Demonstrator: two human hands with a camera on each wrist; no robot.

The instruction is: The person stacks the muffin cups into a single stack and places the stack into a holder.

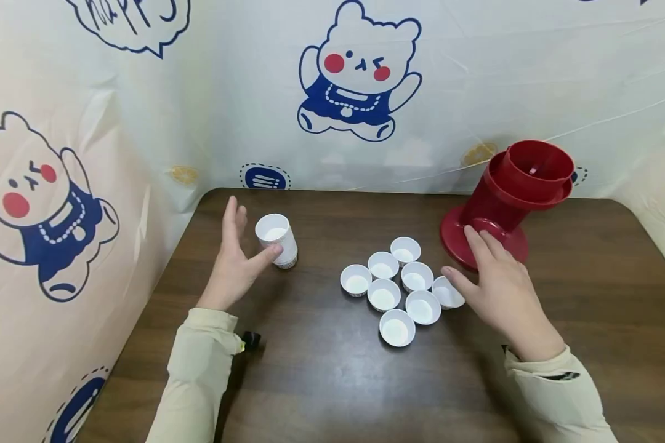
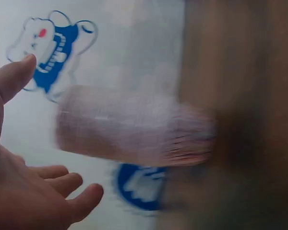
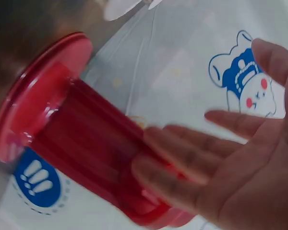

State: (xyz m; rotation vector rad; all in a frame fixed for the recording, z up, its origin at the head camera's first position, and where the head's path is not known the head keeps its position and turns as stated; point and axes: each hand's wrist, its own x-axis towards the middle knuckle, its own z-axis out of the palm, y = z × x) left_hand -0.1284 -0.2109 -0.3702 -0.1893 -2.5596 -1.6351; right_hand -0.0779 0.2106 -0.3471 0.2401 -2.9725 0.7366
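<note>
Preparing, apparently, to grip cup stack [image 1: 286, 242] and red stand [image 1: 495, 200].
Left hand [image 1: 235, 271] and right hand [image 1: 503, 294] spread, holding nothing; next move likely calls for curled fingers.

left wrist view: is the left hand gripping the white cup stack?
No, the left hand is spread open, with no fingers curled round the white cup stack.

A dark wood-grain table [image 1: 316, 394] – faintly glossy – stands before pale sheeting [image 1: 493, 67] printed with blue-clad cartoon bears [image 1: 360, 101].
</note>
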